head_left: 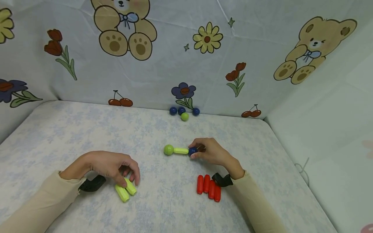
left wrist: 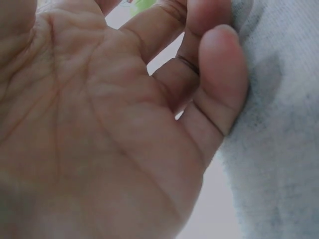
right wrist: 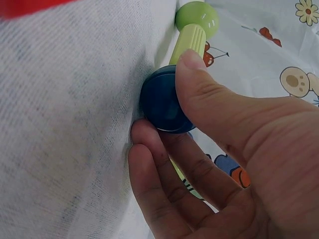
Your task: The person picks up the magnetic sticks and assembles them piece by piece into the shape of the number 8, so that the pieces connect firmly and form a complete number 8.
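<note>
In the head view, a light-green ball [head_left: 168, 149], a yellow-green ridged rod [head_left: 181, 150] and a dark blue ball [head_left: 192, 151] are joined in a line on the table. My right hand [head_left: 212, 151] pinches the blue ball between thumb and fingers; the right wrist view shows this blue ball [right wrist: 163, 102] up close. At the left, two more yellow-green rods [head_left: 122, 193] lie side by side. My left hand [head_left: 112, 165] is over them, thumb and index finger around the right one. The left wrist view shows mostly the palm [left wrist: 94, 119], with the fingertips' grip hidden.
Several red rods [head_left: 206, 183] lie beside my right wrist. At the table's back edge sit three blue balls [head_left: 173, 111] and one light-green ball [head_left: 185, 116]. A printed cloth with bears and flowers hangs behind the pale table [head_left: 163, 200].
</note>
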Action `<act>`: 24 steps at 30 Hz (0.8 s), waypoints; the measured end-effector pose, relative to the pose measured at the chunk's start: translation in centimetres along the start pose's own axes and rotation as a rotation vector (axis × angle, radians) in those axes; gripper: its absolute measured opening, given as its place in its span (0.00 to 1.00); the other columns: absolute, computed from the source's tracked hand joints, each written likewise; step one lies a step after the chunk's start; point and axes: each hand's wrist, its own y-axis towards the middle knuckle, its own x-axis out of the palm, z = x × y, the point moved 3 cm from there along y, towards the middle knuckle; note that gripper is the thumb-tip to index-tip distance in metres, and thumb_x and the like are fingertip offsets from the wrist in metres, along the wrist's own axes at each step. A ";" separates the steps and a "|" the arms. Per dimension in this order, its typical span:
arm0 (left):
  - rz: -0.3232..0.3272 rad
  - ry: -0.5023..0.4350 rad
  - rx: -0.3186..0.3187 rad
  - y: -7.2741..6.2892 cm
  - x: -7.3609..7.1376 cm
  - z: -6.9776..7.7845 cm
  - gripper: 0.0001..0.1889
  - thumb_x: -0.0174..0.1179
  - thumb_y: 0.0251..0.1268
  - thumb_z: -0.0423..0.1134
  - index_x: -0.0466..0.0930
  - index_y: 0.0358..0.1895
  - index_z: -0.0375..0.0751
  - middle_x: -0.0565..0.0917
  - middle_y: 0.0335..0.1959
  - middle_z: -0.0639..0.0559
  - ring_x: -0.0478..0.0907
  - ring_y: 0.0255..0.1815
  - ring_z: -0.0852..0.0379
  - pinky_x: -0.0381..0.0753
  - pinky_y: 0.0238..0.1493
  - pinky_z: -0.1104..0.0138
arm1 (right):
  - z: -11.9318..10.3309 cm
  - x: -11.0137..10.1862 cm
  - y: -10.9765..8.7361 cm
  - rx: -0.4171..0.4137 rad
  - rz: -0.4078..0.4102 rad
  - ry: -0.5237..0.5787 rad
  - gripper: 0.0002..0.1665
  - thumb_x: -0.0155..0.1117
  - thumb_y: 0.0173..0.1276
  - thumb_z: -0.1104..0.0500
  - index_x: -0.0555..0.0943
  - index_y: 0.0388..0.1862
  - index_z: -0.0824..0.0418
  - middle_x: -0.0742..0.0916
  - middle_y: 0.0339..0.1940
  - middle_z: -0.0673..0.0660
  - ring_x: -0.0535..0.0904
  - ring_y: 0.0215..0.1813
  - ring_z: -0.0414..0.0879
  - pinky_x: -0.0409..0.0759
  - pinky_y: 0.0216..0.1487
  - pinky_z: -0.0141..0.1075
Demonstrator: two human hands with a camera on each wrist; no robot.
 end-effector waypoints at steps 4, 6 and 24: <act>0.012 0.005 0.010 0.0 0.1 0.0 0.11 0.70 0.65 0.33 0.87 0.49 0.40 0.81 0.40 0.52 0.70 0.34 0.63 0.73 0.38 0.70 | -0.1 0.0 0.0 0.000 -0.002 -0.003 0.18 0.77 0.66 0.58 0.85 0.53 0.62 0.90 0.47 0.55 0.84 0.47 0.46 0.84 0.54 0.44; 0.015 0.005 0.020 0.1 0.1 -0.1 0.11 0.70 0.66 0.34 0.88 0.49 0.40 0.81 0.38 0.52 0.70 0.33 0.63 0.73 0.37 0.70 | -0.1 0.0 0.0 0.004 -0.004 -0.003 0.19 0.77 0.66 0.58 0.85 0.53 0.62 0.90 0.47 0.55 0.84 0.47 0.46 0.84 0.54 0.44; 0.111 0.092 -0.013 0.4 1.1 1.3 0.10 0.71 0.59 0.29 0.88 0.44 0.42 0.79 0.34 0.56 0.69 0.30 0.65 0.70 0.34 0.72 | -0.1 0.0 -0.1 0.000 -0.004 -0.002 0.18 0.77 0.66 0.58 0.85 0.53 0.62 0.90 0.47 0.55 0.84 0.45 0.46 0.84 0.52 0.41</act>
